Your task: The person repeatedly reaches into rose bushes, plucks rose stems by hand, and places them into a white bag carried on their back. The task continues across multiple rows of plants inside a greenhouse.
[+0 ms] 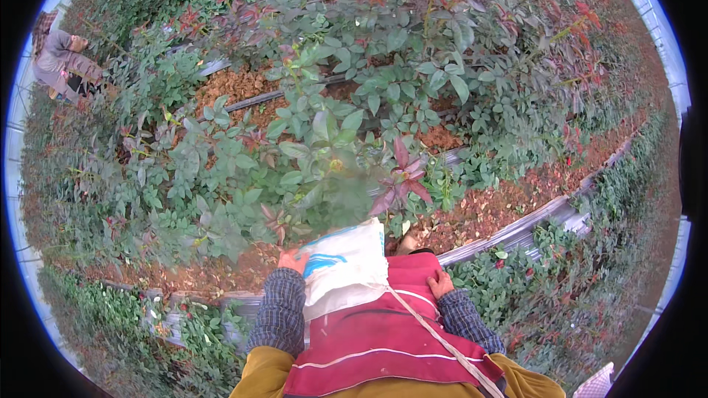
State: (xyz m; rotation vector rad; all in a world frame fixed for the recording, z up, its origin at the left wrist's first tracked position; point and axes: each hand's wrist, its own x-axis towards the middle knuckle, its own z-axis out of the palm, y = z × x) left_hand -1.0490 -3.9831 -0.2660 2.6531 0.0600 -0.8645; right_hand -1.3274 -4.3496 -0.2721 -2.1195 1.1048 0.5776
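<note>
A white woven plastic sack [348, 260] with blue markings hangs at the front of a red apron [381, 337], held by a pale cord that runs down across the apron. My left hand [293, 261] rests against the sack's left edge; whether its fingers grip it cannot be told. On the right, my right hand [440, 284] lies at the side of the apron, fingers partly bent, and nothing is seen in it. Rose bushes [332, 138] with green and reddish leaves stand right in front of me, with a dark red shoot [402, 179] just beyond the sack.
A black irrigation pipe [254, 100] crosses the brown soil among the stems. Plastic sheeting [514, 232] edges the leaf-strewn path [487, 210], and low rose plants [498, 271] grow beyond it. Another person [66, 63] is among the bushes at the far left.
</note>
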